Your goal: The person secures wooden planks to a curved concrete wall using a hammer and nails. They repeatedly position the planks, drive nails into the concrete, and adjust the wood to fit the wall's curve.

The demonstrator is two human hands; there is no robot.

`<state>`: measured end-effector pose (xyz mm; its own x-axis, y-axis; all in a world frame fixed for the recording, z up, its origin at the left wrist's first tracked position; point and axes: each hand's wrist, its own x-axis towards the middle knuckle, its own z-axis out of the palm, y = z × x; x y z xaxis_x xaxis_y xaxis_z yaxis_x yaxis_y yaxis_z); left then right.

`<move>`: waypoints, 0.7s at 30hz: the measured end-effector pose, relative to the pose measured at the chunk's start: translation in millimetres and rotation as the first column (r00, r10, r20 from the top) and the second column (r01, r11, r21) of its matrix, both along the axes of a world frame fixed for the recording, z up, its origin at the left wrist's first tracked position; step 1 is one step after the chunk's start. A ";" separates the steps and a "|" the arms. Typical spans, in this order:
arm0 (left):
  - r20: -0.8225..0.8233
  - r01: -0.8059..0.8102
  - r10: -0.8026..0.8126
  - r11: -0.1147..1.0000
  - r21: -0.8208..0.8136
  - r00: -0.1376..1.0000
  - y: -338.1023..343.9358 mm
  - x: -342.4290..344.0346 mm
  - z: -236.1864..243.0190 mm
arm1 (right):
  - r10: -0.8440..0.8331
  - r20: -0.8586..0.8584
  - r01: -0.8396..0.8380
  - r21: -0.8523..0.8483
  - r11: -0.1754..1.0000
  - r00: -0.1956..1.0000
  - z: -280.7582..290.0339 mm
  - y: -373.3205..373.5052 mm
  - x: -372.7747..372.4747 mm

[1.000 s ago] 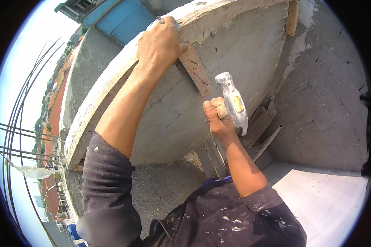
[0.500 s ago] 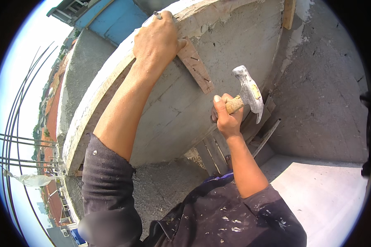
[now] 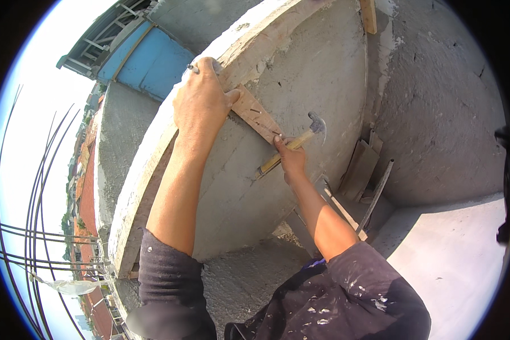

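Note:
My left hand (image 3: 201, 102) is closed over the rim of a curved concrete wall (image 3: 232, 170), its thumb pressing the upper end of a short wooden board (image 3: 254, 115). A small grey rod (image 3: 192, 68) sticks out between its fingers; its kind is unclear. Several nails stand out of the board, which slants across the wall's face. In my right hand (image 3: 292, 160) is a claw hammer (image 3: 302, 138) with a wooden handle, held partway along it, head pointing up and right. The right thumb and fingertips touch the board's lower end, beside a nail.
Loose planks (image 3: 361, 164) and a thin pole (image 3: 377, 192) lean in the corner at right, by a rough grey wall (image 3: 442, 113). Black cables (image 3: 34, 226) run past at left, above tiled roofs (image 3: 88, 195). A blue panel (image 3: 147, 59) stands beyond the rim.
My right hand has moved up and left to the board's lower end, tilting the hammer over. The left hand keeps its grip. The whole view has shifted.

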<state>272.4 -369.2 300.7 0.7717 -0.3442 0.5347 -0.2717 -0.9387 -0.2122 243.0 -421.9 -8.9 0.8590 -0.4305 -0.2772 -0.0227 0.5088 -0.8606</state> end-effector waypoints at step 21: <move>-0.162 -0.266 0.211 0.755 -0.599 0.964 8.6 -31.8 -174.3 | 0.131 -0.181 -0.186 -0.336 0.923 0.975 3.3 -13.0 6.4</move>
<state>240.5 -360.6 126.4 0.8332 0.2347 0.5006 -0.0114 -0.8979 0.4400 249.4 -434.9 -5.6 0.8834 -0.3853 -0.2666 -0.2224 0.1559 -0.9624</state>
